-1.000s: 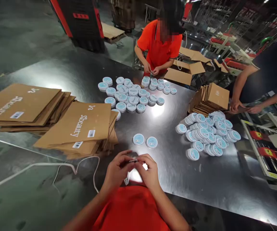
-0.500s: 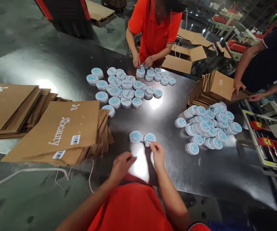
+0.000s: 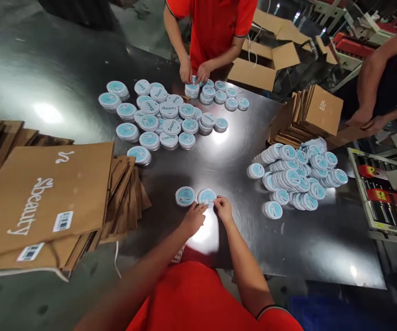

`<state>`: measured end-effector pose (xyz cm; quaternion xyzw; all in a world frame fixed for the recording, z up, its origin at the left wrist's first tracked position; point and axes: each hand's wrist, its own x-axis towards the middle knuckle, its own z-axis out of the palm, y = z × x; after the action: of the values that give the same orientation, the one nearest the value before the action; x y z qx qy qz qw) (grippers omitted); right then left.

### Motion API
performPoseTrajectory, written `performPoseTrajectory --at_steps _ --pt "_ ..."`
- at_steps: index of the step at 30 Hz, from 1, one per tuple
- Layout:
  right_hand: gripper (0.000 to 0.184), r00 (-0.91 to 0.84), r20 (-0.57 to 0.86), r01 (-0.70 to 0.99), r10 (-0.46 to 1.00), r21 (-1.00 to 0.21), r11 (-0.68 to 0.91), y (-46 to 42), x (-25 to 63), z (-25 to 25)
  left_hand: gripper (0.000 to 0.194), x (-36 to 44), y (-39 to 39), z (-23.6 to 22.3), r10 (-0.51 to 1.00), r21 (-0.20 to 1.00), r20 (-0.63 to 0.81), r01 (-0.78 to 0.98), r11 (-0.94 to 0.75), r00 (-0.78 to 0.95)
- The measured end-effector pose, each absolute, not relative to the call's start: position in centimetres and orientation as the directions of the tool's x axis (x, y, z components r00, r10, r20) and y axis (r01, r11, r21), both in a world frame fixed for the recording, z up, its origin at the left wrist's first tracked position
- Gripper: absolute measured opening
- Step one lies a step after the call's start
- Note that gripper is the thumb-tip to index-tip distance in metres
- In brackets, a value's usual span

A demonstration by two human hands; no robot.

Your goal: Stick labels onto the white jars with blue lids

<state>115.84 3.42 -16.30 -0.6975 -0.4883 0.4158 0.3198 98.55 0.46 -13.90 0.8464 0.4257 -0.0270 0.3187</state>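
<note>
**Inspection note: barcode label at the near tin, steel packing table**

A stainless steel packing table fills the floor area in view. To the left lie stacks of flat kraft cardboard mailers printed "Sbeauty". Far right stands a smaller stack of flat cardboard, and beyond it an open cardboard carton. Round tins with pale blue labels form two groups: a far cluster and a right cluster, some stacked, some overlapping.

Co-workers are at the table. One at the far side has both hands among the far tins; another at the right has hands on the cardboard.

Work point, near edge: two tins lie flat and just apart on bare steel. The person's left hand lies open beside the right-hand tin, fingertips at or very near its rim. The right hand is close by, its fingers on a small white barcode label at the tin's near edge. The hands are together but not clamped on the tin. Glare and fingers obscure the contact, so pinch or press cannot be told. The flat tin and bare surface give steady footing for careful fingertip placement.
</note>
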Motion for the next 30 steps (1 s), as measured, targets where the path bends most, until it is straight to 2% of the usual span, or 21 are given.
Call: performPoseTrajectory --at_steps 6,10,19,27,30 --pt "0.017 0.175 -0.287 0.403 0.942 -0.852 -0.334 3.6 115.8 -16.9 0.016 98.1 0.1 -14.3 0.729 0.575 -0.278 0.716 -0.395 0.625" --pt "0.018 0.157 -0.291 0.420 0.944 -0.845 -0.331 3.9 115.9 -16.9 0.016 98.2 0.1 -14.3 0.768 0.608 -0.249 0.712 -0.350 0.590" --pt "0.017 0.146 -0.284 0.477 0.948 -0.819 -0.319 4.0 115.7 -16.9 0.019 98.3 0.3 -13.6 0.743 0.617 -0.302 0.717 -0.326 0.598" --pt "0.014 0.191 -0.229 0.543 0.954 -0.786 -0.297 3.3 114.7 -16.3 0.017 98.2 0.0 -13.8 0.804 0.691 -0.266 0.687 -0.225 0.532" --pt "0.019 0.225 -0.230 0.542 0.947 -0.778 -0.318 3.3 114.5 -16.3 0.019 98.2 0.0 -14.0 0.814 0.712 -0.262 0.673 -0.199 0.518"
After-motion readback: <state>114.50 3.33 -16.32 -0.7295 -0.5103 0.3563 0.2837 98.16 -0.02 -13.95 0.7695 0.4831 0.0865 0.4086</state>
